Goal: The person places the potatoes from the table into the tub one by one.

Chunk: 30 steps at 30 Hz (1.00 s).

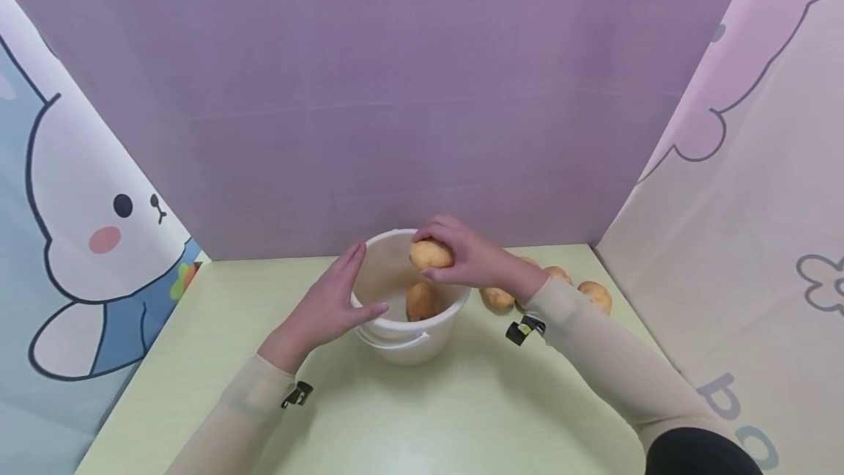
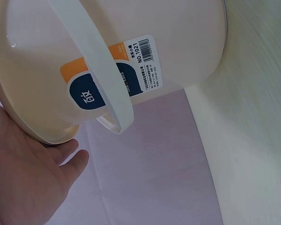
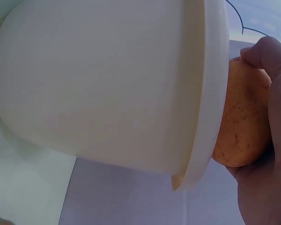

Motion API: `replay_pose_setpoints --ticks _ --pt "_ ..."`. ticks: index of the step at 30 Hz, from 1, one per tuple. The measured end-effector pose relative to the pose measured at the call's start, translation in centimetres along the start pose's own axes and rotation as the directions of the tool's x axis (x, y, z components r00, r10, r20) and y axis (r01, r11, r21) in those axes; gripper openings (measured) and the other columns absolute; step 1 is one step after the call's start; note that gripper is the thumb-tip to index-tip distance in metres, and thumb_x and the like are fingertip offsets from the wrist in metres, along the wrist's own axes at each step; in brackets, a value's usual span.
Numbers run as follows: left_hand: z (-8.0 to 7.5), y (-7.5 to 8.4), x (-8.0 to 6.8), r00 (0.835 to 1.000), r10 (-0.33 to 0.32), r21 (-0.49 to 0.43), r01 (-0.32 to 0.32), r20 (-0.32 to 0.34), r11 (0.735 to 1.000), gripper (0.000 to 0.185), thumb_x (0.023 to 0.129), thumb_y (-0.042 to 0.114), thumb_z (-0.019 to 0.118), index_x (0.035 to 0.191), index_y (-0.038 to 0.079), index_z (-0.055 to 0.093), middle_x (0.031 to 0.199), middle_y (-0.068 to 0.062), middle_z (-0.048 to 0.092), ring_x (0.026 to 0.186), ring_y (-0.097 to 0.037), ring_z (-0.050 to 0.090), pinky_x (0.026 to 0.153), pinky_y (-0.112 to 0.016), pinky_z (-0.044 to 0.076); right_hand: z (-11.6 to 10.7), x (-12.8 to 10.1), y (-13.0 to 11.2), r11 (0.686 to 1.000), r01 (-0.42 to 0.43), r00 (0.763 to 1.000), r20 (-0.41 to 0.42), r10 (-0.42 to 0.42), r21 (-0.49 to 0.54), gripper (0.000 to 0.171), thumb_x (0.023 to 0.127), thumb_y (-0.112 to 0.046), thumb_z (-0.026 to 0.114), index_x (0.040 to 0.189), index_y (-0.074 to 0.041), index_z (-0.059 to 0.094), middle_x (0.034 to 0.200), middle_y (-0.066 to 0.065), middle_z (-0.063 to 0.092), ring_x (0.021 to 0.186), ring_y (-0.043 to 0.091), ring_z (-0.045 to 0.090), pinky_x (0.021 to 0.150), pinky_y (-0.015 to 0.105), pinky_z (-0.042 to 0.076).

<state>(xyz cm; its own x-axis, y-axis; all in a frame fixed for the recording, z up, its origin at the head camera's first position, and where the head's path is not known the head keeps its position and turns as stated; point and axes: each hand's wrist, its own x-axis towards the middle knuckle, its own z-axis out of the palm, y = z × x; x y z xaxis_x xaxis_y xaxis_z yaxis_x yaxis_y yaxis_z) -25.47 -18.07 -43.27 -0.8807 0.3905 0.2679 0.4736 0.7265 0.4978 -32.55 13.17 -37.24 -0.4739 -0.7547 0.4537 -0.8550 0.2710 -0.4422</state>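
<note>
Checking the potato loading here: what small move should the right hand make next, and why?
Probably lower and release: the right hand holds a potato over the bucket, the left hand steadies its rim, and one potato already lies inside.

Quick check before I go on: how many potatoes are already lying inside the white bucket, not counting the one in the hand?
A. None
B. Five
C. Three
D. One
D: the head view shows a single potato on the floor of the white bucket, while the right hand holds another potato above the rim.
</note>
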Motion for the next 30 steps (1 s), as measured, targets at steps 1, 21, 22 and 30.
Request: replay_pose_setpoints --ticks 1,21,22,30 --pt "-0.01 0.02 0.0 1.0 0.0 0.001 0.0 0.0 1.0 0.122 0.095 0.072 0.074 0.176 0.001 0.017 0.183 -0.019 0.018 0.165 -0.044 0.026 0.128 -0.066 0.032 0.02 0.07 -0.01 1.0 0.005 1.0 0.004 -0.005 0.002 0.044 0.093 -0.019 0.089 0.133 -0.01 0.071 0.126 0.001 0.065 0.112 0.02 0.058 0.089 0.039 0.055" --pt "0.01 0.12 0.01 1.0 0.004 0.005 -0.004 -0.003 1.0 0.122 0.095 0.073 0.074 0.176 0.002 0.017 0.183 -0.018 0.018 0.165 -0.044 0.027 0.127 -0.067 0.033 0.22 0.36 0.01 1.0 0.005 0.997 0.078 -0.006 0.003 0.046 0.095 -0.022 0.088 0.136 -0.01 0.071 0.129 -0.001 0.068 0.116 0.018 0.059 0.093 0.038 0.057" --pt "0.02 0.11 0.02 1.0 0.003 0.004 -0.003 -0.002 1.0 0.122 0.095 0.073 0.074 0.176 0.002 0.017 0.183 -0.017 0.018 0.165 -0.044 0.027 0.127 -0.067 0.033 0.23 0.35 0.04 1.0 0.002 0.997 0.082 -0.002 0.003 0.046 0.095 -0.022 0.089 0.136 -0.01 0.071 0.129 -0.001 0.068 0.117 0.018 0.059 0.093 0.038 0.057" --pt "0.14 -0.04 0.03 1.0 0.001 0.005 -0.001 -0.002 1.0 0.123 0.095 0.074 0.073 0.177 0.003 0.016 0.183 -0.018 0.018 0.165 -0.043 0.026 0.128 -0.066 0.032 0.37 0.33 0.32 1.0 -0.001 0.996 0.09 0.0 0.01 0.045 0.096 -0.022 0.088 0.136 -0.01 0.07 0.129 -0.001 0.068 0.117 0.019 0.059 0.093 0.038 0.057"
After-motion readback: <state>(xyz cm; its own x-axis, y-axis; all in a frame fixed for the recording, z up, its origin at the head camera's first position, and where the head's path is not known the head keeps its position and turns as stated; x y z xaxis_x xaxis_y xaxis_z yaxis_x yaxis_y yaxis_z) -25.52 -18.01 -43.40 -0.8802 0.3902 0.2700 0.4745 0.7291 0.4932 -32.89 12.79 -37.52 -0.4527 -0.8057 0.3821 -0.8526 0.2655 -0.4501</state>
